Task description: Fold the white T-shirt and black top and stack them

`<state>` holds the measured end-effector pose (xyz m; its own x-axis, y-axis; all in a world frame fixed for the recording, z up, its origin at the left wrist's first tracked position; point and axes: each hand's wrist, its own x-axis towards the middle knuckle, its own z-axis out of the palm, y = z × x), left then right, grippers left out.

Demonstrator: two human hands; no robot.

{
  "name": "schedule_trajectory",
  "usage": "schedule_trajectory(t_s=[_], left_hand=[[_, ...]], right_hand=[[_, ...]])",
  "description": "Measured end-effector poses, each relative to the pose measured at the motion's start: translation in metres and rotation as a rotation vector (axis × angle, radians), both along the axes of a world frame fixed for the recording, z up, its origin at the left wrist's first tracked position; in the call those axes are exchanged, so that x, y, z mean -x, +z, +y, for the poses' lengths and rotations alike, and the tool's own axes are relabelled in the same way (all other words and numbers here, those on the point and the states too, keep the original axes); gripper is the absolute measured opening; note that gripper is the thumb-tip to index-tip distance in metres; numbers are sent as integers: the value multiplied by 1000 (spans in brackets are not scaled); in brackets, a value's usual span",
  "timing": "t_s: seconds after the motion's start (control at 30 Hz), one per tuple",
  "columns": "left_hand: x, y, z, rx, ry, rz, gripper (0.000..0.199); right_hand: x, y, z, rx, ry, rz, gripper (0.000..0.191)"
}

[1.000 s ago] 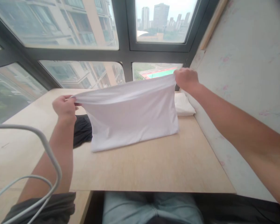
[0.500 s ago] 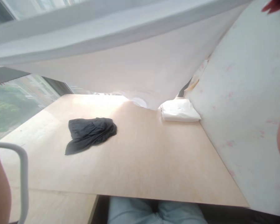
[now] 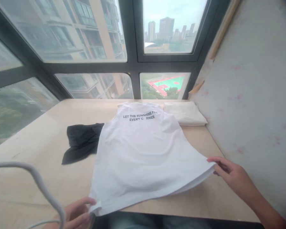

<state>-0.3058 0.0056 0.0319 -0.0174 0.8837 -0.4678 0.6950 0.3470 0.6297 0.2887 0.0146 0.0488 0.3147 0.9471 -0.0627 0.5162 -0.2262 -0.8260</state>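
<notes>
A white sleeveless shirt (image 3: 143, 152) lies spread over the wooden table, its printed lettering near the neck at the far end. My left hand (image 3: 77, 211) pinches the near left corner of its hem at the table's front edge. With fingers and thumb, my right hand (image 3: 226, 171) grips the right hem corner, held slightly above the tabletop so the hem gapes open. A crumpled black garment (image 3: 82, 143) lies to the left, partly covered by the shirt's edge. Behind the shirt's right shoulder sits a folded white cloth (image 3: 187, 113), partly overlapped.
The pale wooden table (image 3: 43, 140) reaches back to dark-framed windows (image 3: 133, 47). A flower-patterned wall (image 3: 257, 95) bounds the right side. At the lower left, a curved grey-white tube (image 3: 38, 181) stands in the foreground, crossing in front of my left hand.
The white shirt has come down from high in front of me and now lies spread on the table. Both hands have lowered with its hem, and the shirt now covers part of the black garment.
</notes>
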Motion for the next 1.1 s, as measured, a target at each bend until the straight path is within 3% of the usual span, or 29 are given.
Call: schedule_trajectory(t_s=[0.1, 0.2, 0.3, 0.43, 0.57, 0.7, 0.8, 0.87, 0.93, 1.1], left_hand=[[-11, -18, 32, 13, -76, -34, 53], [-13, -22, 93, -368, 53, 274, 45], [-14, -29, 150, -601, 33, 591, 48], [-10, -39, 190, -565, 45, 767, 55], [7, -38, 202, -526, 132, 789, 55], [20, -32, 197, -505, 215, 823, 53], [11, -29, 175, -570, 159, 896, 53], [-5, -30, 149, -572, 54, 906, 53], [-22, -33, 117, -462, 2, 815, 55], [-45, -43, 37, -175, 156, 564, 70]], right_hand=[[16, -34, -1, 36, 91, -100, 30], [34, -53, 2, 14, 142, -216, 31], [50, -68, 6, -17, 209, -295, 31], [66, -86, 7, -15, 279, -347, 29], [73, -94, 7, -29, 267, -390, 28], [76, -99, 9, -55, 243, -421, 24], [77, -103, 11, -72, 228, -446, 22], [77, -106, 12, -78, 217, -455, 21], [78, -107, 13, -79, 202, -456, 20], [85, -104, 13, -69, 180, -446, 21]])
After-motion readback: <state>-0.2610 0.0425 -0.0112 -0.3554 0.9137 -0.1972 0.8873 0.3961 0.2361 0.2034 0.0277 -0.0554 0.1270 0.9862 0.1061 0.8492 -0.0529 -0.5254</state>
